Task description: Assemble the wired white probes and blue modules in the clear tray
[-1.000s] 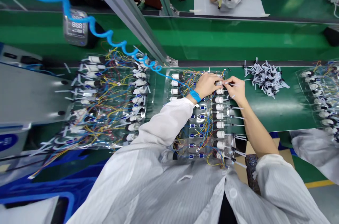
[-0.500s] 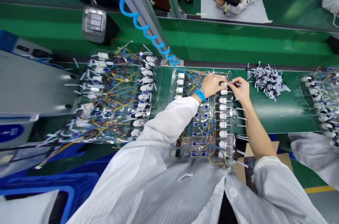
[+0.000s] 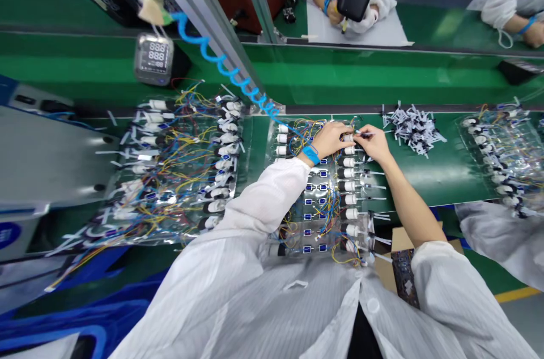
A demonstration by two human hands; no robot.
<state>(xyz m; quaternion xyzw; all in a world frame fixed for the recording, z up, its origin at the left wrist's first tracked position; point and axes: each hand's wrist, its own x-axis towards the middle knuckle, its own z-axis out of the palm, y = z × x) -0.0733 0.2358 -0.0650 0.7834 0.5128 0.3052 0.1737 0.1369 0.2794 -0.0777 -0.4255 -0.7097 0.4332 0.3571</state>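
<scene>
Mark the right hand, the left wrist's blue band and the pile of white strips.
Right hand (image 3: 374, 145), head view: its back.
Blue band (image 3: 311, 155), head view: its outer face.
Pile of white strips (image 3: 413, 128), head view: its middle.

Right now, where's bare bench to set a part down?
Best: bare green bench between right forearm and right tray, nearer side of the white-strip pile. Thin gap between left tray and middle tray. Crowded: both those trays, plus left hand over the middle one.
</scene>
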